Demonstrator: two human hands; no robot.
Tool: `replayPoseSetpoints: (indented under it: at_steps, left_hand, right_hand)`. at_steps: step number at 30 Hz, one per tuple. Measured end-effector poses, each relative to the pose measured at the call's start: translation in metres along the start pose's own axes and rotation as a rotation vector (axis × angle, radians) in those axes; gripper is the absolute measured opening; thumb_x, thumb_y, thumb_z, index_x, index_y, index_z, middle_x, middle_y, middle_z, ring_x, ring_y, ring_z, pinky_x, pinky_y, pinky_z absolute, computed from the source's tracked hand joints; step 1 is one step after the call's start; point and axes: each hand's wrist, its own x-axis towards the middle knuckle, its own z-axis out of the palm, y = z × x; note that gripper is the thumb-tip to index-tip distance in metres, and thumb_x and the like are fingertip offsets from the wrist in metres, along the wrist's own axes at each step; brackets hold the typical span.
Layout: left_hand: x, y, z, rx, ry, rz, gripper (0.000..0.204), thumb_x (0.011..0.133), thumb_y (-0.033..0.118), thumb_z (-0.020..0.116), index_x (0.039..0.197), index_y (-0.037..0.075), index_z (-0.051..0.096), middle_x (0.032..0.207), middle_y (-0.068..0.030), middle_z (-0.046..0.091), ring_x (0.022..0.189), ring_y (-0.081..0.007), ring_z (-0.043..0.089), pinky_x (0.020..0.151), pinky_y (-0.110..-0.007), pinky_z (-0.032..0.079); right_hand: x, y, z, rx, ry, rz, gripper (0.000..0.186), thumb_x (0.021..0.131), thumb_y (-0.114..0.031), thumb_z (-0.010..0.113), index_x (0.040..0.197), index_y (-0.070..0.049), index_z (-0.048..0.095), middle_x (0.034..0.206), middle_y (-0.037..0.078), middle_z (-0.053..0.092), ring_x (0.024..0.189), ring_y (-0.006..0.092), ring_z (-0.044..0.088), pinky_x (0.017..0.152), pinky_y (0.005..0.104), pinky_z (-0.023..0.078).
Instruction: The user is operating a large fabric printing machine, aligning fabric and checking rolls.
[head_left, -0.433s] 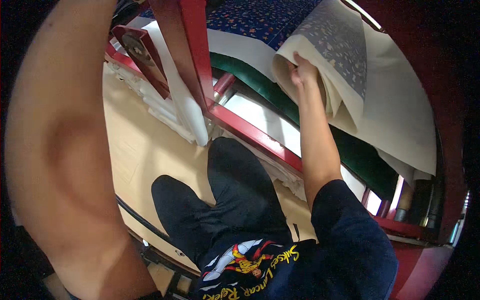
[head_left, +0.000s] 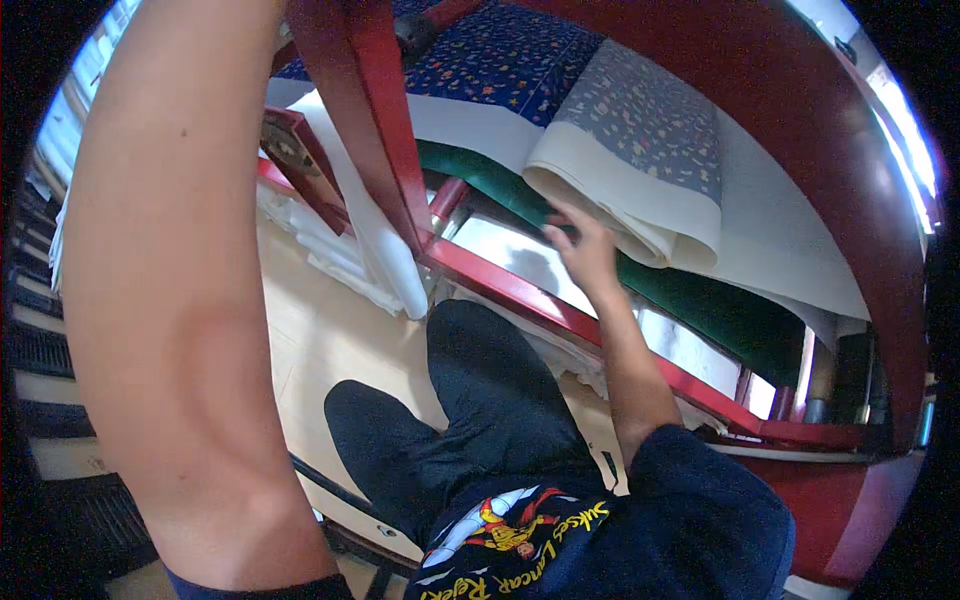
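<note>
1. Right hand (head_left: 585, 250) is hovering just beside the front edge of the folded sheet (head_left: 640, 150), fingers loosely bent and parted, thumb apart; it is gripping nothing visible. Cannot tell if the fingertips are brushing the edge.
2. Left hand is staying out of frame; left arm (head_left: 190, 300) is running up the left side, past the top edge. Cannot tell its grip.
3. Folded sheet, grey-patterned with a white border, is lying doubled over, its layers showing at the front edge, upper right of centre.
4. Blue patterned sheet (head_left: 500, 60), also white-bordered, is lying just left of it, small multicoloured motifs showing.
5. Plain white sheet (head_left: 780, 220) is spreading to the right of the fold.
6. Green cloth (head_left: 480, 170) is running diagonally below the sheets, partly covered by them.
7. Red rail (head_left: 520, 290) is crossing below the right hand, meeting a red post (head_left: 370, 120) on the left.
8. White roll (head_left: 385, 230) is slanting down beside the post; crumpled white fabric (head_left: 325, 250) is lying left of it.
9. Dark trousers (head_left: 490, 400) are showing below the rail, over a beige floor (head_left: 300, 340).
</note>
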Motion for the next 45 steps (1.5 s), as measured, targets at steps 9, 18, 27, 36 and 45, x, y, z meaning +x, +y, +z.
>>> replayPoseSetpoints:
  at_steps: [9,18,27,36,45]
  left_hand:
    - [0.008,-0.014,0.016,-0.227,-0.12,0.025,0.051,0.097,0.053,0.058,0.13,0.015,0.07,0.127,-0.0163,0.07,0.116,-0.0348,0.067,0.105,-0.04,0.048]
    - [0.006,0.014,-0.027,-0.243,-0.165,-0.143,0.049,0.096,0.048,0.061,0.132,0.015,0.069,0.126,-0.0168,0.071,0.114,-0.0327,0.068,0.104,-0.038,0.048]
    - [0.007,0.016,-0.014,-0.291,-0.213,-0.055,0.057,0.097,0.05,0.058,0.136,0.008,0.064,0.138,-0.018,0.064,0.125,-0.0343,0.062,0.11,-0.038,0.043]
    - [0.014,-0.001,-0.008,-0.294,-0.169,-0.018,0.06,0.097,0.051,0.059,0.136,0.006,0.064,0.138,-0.0205,0.063,0.126,-0.035,0.061,0.11,-0.036,0.043]
    - [0.02,0.004,-0.002,-0.252,-0.18,0.001,0.057,0.096,0.052,0.06,0.134,0.01,0.066,0.131,-0.0211,0.067,0.12,-0.0374,0.064,0.106,-0.038,0.046]
  right_hand:
    - [-0.044,0.107,-0.124,-0.892,0.222,0.645,0.075,0.074,-0.034,0.086,0.135,-0.004,0.054,0.125,0.025,0.058,0.12,0.0448,0.058,0.101,0.0513,0.051]
    - [-0.036,0.125,-0.129,-0.579,0.181,0.678,0.122,0.08,-0.038,0.083,0.163,-0.01,-0.002,0.12,0.029,0.067,0.112,0.0427,0.067,0.098,0.0496,0.052]
    - [0.064,0.084,-0.148,-0.753,0.221,0.381,0.094,0.09,-0.012,0.063,0.165,-0.021,0.007,0.094,0.023,0.07,0.086,0.039,0.071,0.076,0.0492,0.055]
    - [0.151,0.0,-0.163,-0.579,0.842,-0.49,0.038,0.082,-0.007,0.064,0.12,-0.007,0.068,0.106,0.022,0.072,0.097,0.0432,0.069,0.084,0.0548,0.052]
    - [0.032,0.109,-0.091,-0.684,0.267,0.321,0.087,0.081,-0.009,0.067,0.158,-0.014,0.026,0.091,0.028,0.071,0.087,0.0456,0.071,0.08,0.0531,0.057]
